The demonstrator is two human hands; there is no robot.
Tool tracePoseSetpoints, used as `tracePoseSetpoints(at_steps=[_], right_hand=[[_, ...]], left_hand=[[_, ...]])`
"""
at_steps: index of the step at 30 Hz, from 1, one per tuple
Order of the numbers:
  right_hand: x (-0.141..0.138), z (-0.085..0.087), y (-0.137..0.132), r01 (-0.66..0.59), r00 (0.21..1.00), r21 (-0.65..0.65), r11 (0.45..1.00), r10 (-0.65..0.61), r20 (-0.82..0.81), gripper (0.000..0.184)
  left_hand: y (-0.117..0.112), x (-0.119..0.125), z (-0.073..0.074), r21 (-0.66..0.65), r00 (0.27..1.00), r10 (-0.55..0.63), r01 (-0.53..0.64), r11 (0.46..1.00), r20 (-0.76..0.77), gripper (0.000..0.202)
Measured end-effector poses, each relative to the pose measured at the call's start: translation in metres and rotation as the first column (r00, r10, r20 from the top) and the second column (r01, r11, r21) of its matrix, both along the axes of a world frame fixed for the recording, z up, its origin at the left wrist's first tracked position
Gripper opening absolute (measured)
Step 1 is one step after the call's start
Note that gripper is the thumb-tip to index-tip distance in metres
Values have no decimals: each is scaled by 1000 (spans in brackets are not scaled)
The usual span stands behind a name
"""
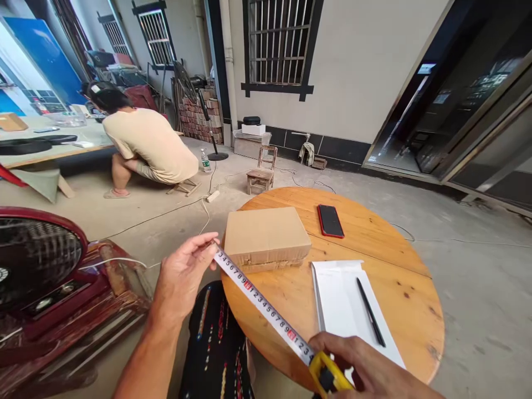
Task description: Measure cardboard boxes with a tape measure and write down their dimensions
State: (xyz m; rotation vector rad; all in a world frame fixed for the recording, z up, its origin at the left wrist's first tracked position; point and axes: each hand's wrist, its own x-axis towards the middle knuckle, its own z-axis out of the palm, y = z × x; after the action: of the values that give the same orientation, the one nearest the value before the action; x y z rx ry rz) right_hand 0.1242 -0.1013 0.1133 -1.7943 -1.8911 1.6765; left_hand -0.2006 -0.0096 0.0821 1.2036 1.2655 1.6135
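A yellow tape measure (pixel 328 374) is gripped in my right hand (pixel 361 360) at the near edge of the round wooden table. Its white blade (pixel 266 307) runs out up and to the left, with black numbers and red marks. My left hand (pixel 187 271) pinches the blade's far end between thumb and fingers, close to the left corner of a closed cardboard box (pixel 266 233). The blade slants in front of the box, above the table's rim. Whether its end touches the box I cannot tell.
The round table (pixel 399 255) also bears a red-edged phone (pixel 331 220), white paper (pixel 338 293) and a black pen (pixel 371 313). A red fan (pixel 41 266) stands at left. Beyond, a person (pixel 145 138) sits on a low stool by another table. A small wooden chair (pixel 261 172) stands behind.
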Motion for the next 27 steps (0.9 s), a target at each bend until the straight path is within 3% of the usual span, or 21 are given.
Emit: tracePoseSetpoints(at_steps=[3, 5, 8, 10, 13, 15, 17, 20, 24, 27], right_hand=[[-7, 9, 9, -30, 991, 180, 983, 6, 133, 79], [-18, 16, 22, -61, 981, 360, 931, -10, 193, 85], [-39, 24, 51, -128, 972, 580, 805, -14, 234, 71], [-53, 26, 73, -179, 973, 688, 703, 25, 229, 59], [-69, 30, 107, -222, 974, 815, 536, 81, 212, 52], [-76, 34, 131, -236, 971, 852, 467, 81, 225, 52], [-82, 36, 155, -254, 964, 864, 435, 45, 261, 53], [-91, 31, 189, -334, 932, 840, 428, 14, 363, 53], [-102, 12, 217, -440, 896, 818, 372, 123, 426, 53], [-97, 5, 215, -389, 921, 863, 322, 162, 354, 59]], left_hand=[[-6, 12, 1, -14, 997, -22, 23, 1000, 74, 31], [-12, 27, 3, -23, 997, -30, 32, 999, 71, 27], [-16, 53, 9, 4, 999, -48, 48, 999, 18, 18], [-14, 62, 12, 101, 994, -68, 76, 992, -82, 15], [-5, 60, 13, 258, 948, 48, 36, 966, -314, 19], [1, 52, 7, 324, 874, 204, -56, 944, -442, 23], [6, 47, -3, 353, 771, 313, -123, 928, -554, 31], [12, 49, -24, 332, 648, 336, -133, 934, -684, 42], [24, 58, -43, 365, 584, 378, -147, 919, -718, 31], [36, 57, -46, 452, 543, 453, -146, 880, -707, 27]])
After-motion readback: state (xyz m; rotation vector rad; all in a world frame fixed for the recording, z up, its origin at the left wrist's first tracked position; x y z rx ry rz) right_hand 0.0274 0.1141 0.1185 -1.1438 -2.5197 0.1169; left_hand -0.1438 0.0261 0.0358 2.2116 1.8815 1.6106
